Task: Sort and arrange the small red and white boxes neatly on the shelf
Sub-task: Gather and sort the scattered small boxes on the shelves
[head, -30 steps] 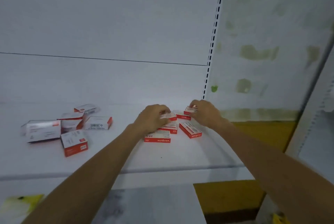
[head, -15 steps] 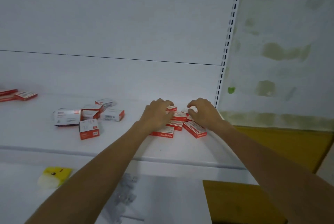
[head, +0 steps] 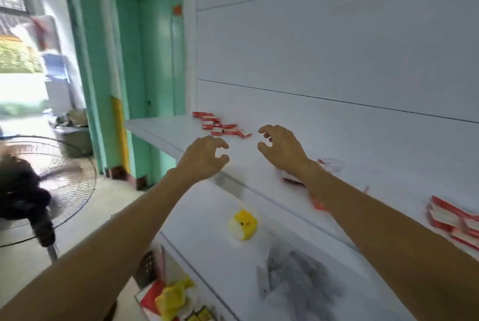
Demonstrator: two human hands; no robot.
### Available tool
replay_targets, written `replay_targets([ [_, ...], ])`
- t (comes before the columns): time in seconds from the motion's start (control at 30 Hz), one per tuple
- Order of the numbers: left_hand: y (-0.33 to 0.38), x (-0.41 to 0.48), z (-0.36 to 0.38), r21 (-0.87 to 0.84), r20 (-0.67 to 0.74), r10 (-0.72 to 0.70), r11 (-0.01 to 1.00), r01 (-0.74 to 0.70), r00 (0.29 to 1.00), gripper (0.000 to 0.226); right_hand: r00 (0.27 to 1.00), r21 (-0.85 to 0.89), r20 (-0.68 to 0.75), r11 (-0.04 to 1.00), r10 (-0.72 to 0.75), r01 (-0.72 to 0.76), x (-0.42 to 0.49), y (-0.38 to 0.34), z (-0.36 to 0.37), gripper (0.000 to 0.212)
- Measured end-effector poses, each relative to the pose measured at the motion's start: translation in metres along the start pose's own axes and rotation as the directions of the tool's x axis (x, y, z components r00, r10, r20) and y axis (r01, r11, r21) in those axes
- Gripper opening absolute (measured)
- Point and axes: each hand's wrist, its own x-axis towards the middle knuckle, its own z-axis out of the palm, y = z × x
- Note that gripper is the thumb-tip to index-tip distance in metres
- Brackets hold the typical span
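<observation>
Both hands hover just above the white shelf (head: 155, 130), side by side and apart from each other. The left grip (head: 204, 158) is half-curled like a claw, thumb and fingers apart, holding nothing; the right grip (head: 282, 149) is shaped the same, also holding nothing. A scattered cluster of small red and white boxes (head: 220, 126) lies on the shelf just beyond both grips, nearer the left one, touching neither. Behind the right grip, by its wrist and forearm, lie more boxes (head: 318, 202), blurred. Well behind it sits a neat stack of boxes (head: 451, 218). Below the grips, on a lower shelf, lies a yellow toy (head: 243, 224).
</observation>
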Motion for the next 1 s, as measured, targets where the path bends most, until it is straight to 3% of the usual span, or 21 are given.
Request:
replay_targets([
  [0.23, -0.123, 0.013, -0.059, 0.033, -0.027, -0.119, 0.992, 0.12, 0.993, 0.03, 0.996, 0.076, 0.051, 0.995, -0.072, 0.068, 0.07, -0.103, 0.088, 0.044],
  [0.43, -0.202, 0.037, -0.087, -0.011, -0.036, -0.082, 0.997, 0.082, 0.996, 0.03, 0.998, 0.174, 0.064, 0.985, -0.016, 0.005, 0.119, -0.145, 0.153, 0.042],
  [0.63, -0.261, 0.064, -0.087, -0.034, 0.028, -0.072, 0.997, 0.073, 0.997, 0.031, 0.993, 0.142, 0.113, 0.989, 0.027, -0.043, 0.152, -0.16, 0.204, 0.042],
  [1.0, -0.303, 0.172, -0.059, -0.084, 0.04, 0.004, 0.997, 0.0, 0.999, 0.03, 0.995, 0.112, 0.077, 0.992, 0.057, -0.065, 0.26, -0.142, 0.246, 0.044],
])
